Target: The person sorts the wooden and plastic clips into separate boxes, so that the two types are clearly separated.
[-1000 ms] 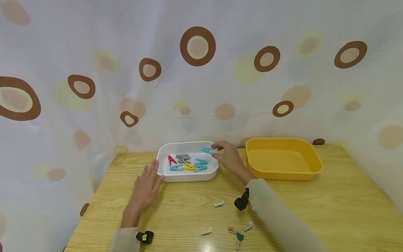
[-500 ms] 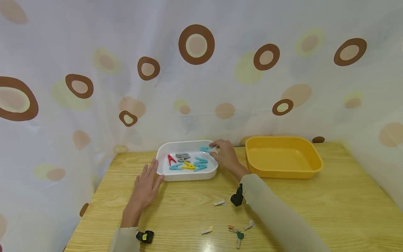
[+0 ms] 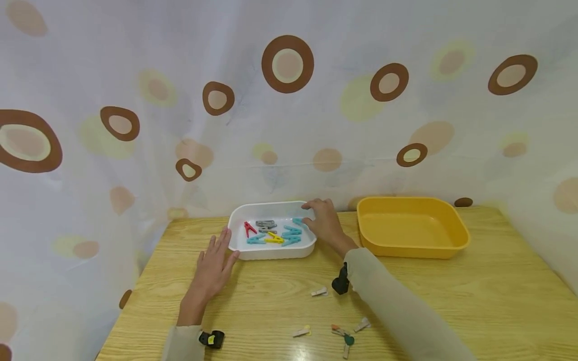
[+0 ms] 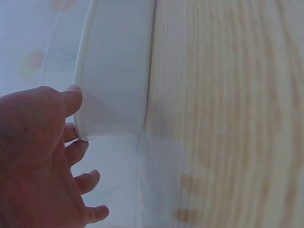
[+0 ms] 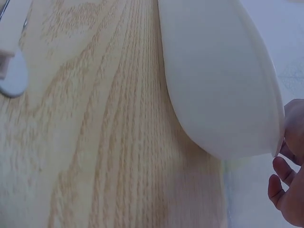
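Observation:
A white tray (image 3: 276,254) stands at the back of the table with plastic clothespins and metal clips in it. Fairly straight fingers of my left hand (image 3: 212,271) touch its left rim; the left wrist view shows the thumb at the rim's corner. Over the right rim reaches my right hand (image 3: 326,223), thumb and forefinger apart, holding nothing that I can see. A light blue clothespin (image 3: 298,221) lies just beside that hand, partly hidden by it. Elsewhere in the tray are a red clothespin (image 3: 249,229), a yellow clothespin (image 3: 274,237), grey metal clips (image 3: 265,224) and several other blue ones.
To the right stands a yellow tray (image 3: 413,250). Several small wooden pegs lie on the near part of the table, among them one with a green end (image 3: 349,341) and one with a yellow end (image 3: 301,331). A patterned curtain (image 3: 289,140) hangs behind.
My right hand lets go of the light blue clothespin, which drops lower into the white tray at its right end. My left hand keeps its place at the rim.

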{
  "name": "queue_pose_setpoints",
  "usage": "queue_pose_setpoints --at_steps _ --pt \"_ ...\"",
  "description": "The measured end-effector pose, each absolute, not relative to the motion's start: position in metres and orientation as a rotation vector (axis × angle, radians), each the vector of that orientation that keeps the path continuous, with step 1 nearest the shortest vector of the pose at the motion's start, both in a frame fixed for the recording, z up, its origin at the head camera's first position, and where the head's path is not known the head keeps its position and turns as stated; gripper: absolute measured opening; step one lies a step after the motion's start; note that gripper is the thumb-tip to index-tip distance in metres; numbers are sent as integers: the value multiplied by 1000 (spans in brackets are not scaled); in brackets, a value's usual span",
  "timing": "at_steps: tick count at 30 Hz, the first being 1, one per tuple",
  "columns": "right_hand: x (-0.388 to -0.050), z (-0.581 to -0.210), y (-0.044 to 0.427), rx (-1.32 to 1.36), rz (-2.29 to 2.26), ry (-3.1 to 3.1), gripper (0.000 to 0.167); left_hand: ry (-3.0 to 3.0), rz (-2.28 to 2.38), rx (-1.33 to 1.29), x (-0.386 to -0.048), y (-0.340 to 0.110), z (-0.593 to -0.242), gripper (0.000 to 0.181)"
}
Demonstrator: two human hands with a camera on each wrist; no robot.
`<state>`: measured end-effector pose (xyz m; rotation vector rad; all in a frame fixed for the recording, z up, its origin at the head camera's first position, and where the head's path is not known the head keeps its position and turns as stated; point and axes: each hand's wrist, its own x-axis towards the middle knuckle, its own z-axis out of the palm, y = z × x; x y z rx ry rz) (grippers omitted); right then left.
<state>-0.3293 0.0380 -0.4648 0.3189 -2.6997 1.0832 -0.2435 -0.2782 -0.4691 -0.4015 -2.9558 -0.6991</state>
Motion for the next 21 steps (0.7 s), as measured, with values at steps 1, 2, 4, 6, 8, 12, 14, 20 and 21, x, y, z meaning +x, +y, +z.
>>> queue_pose_setpoints --at_steps 1,2,4,6,8,12,14,20,21 --pt "-329 -465 38 316 1087 -2700 30 -2955 -698 -402 -244 -278 -469 65" --pt "-329 -465 38 312 1094 -2701 31 -2954 -696 -403 -244 -278 -469 65" --pt "-328 -465 39 311 1093 -2706 30 -2954 -692 -403 -244 -278 -469 65" --pt "-328 -466 39 306 1100 -2716 29 -2959 -689 -401 -244 -278 -469 65" --pt "-326 -466 41 307 1106 -2726 29 -2963 -687 -400 -243 -277 -470 65" --pt "-320 -463 47 347 1141 -2702 29 -2969 -676 -399 -242 -277 -470 66" --pt "-317 -460 51 369 1169 -2683 29 -2972 -662 -402 -242 -277 -470 66" --pt "-303 -450 69 405 1249 -2592 32 -2976 -643 -418 -244 -279 -471 67" --pt "-300 -448 73 413 1253 -2573 32 -2966 -641 -426 -244 -279 -472 67"
